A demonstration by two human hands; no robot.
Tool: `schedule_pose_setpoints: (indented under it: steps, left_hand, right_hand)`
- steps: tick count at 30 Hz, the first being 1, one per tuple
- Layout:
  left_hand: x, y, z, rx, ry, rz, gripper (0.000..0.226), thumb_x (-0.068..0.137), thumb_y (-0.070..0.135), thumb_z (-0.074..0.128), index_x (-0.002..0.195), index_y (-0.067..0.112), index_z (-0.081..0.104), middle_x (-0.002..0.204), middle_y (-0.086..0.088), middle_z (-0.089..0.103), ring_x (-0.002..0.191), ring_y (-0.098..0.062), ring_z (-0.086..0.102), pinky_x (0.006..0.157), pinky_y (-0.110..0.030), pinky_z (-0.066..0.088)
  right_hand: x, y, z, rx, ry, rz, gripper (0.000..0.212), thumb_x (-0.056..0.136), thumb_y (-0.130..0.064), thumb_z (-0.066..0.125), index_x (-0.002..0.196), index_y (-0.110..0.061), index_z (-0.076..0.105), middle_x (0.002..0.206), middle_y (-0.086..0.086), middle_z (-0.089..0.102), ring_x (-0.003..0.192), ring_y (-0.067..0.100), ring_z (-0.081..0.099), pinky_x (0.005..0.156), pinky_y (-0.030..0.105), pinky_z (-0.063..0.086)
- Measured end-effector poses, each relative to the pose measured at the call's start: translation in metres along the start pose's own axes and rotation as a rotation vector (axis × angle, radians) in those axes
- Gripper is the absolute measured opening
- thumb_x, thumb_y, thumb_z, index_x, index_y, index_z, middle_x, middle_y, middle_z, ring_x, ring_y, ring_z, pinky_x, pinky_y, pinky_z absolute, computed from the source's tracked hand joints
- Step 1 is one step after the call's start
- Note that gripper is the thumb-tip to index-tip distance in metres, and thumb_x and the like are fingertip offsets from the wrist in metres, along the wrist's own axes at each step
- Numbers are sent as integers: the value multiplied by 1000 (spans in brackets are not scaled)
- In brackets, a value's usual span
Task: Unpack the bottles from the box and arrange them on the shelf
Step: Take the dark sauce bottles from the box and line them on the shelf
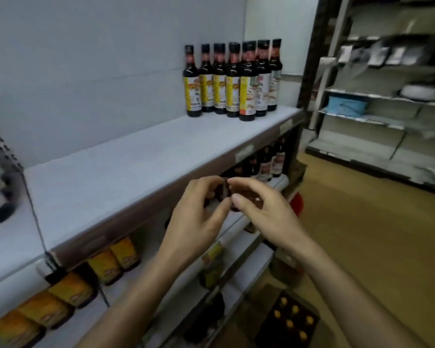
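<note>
Your left hand (199, 214) and right hand (264, 209) sit fingertip to fingertip, fingers curled, in front of the shelf (136, 167) edge. Blur: cannot tell whether they pinch anything. Upright bottles (232, 79) cluster at the shelf's right end; the box (289, 320) sits on the floor.

Seven dark glass bottles with black caps and yellow-and-white labels (231, 79) stand upright, bunched at the far right end of the white shop shelf (136, 167). Left grip (199, 217) and right grip (264, 212), both bare hands, are raised side by side before the shelf's front edge. Fingers curled, tips nearly meeting around something dark; too blurred to tell whether it is held. Yellow-labelled bottles (103, 264) sit on the tier below. An open cardboard box (258, 297) on the tan floor (362, 222) holds yellow-capped bottles (289, 323).
</note>
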State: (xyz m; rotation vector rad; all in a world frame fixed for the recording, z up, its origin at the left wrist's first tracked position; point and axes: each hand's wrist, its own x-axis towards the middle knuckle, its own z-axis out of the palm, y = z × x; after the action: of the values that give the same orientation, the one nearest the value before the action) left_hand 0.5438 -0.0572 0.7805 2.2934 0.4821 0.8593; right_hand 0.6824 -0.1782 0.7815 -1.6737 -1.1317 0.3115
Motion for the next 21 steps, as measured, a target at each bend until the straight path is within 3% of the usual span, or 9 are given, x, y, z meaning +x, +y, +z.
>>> schedule_pose_setpoints:
  steps: [3, 5, 8, 10, 13, 16, 19, 21]
  left_hand:
    - [-6, 8, 65, -73, -158, -23, 48, 96, 60, 55, 140, 42, 47, 129, 25, 52, 117, 15, 50, 80, -4, 47]
    - [-13, 7, 97, -133, -251, -59, 48, 97, 58, 57, 142, 43, 47, 135, 25, 52, 123, 10, 50, 83, -10, 50]
    - [-23, 6, 146, -186, -390, -80, 51, 99, 54, 58, 146, 40, 45, 143, 24, 51, 132, 3, 49, 99, -28, 54]
    - [-28, 8, 170, -207, -453, -97, 61, 92, 67, 52, 147, 41, 42, 147, 26, 48, 134, 6, 44, 104, -31, 53]
    - [-29, 3, 199, -237, -519, -103, 61, 89, 70, 50, 145, 46, 42, 139, 36, 46, 131, 14, 43, 100, -18, 49]
    - [-27, -4, 222, -267, -587, -96, 44, 99, 54, 58, 141, 49, 44, 120, 52, 43, 113, 35, 39, 80, 2, 44]
    - [-25, -18, 243, -316, -647, -100, 34, 102, 35, 63, 125, 54, 46, 116, 56, 46, 112, 36, 40, 76, 6, 42]
    - [-23, -34, 258, -319, -677, -117, 37, 101, 33, 64, 130, 50, 48, 116, 48, 50, 113, 35, 41, 80, -1, 47]
  right_hand:
    - [-30, 38, -41, -51, 18, 94, 36, 104, -34, 59, 140, -31, 60, 134, -17, 63, 123, -5, 58, 100, 22, 52]
    - [-47, 58, -58, -52, 8, 165, 38, 104, -35, 58, 142, -30, 58, 137, -15, 61, 123, -4, 57, 93, 13, 50]
    - [-75, 88, -82, -53, 28, 271, 38, 105, -37, 57, 142, -31, 57, 138, -13, 60, 123, -3, 58, 91, 12, 51]
    - [-89, 106, -93, -54, 70, 326, 38, 104, -36, 58, 142, -29, 58, 137, -13, 60, 123, -3, 58, 94, 14, 52]
    - [-104, 128, -102, -55, 113, 410, 38, 104, -37, 58, 141, -30, 57, 135, -13, 61, 123, -1, 59, 97, 17, 52]
    - [-117, 149, -102, -58, 155, 485, 38, 104, -38, 58, 141, -31, 57, 130, -16, 61, 121, -2, 60, 96, 18, 52]
    - [-124, 172, -97, -81, 184, 575, 39, 104, -38, 57, 142, -31, 55, 128, -20, 59, 120, -4, 58, 97, 19, 52]
    - [-126, 189, -92, -93, 207, 635, 38, 104, -36, 58, 142, -29, 56, 130, -16, 60, 119, -2, 58, 99, 22, 52]
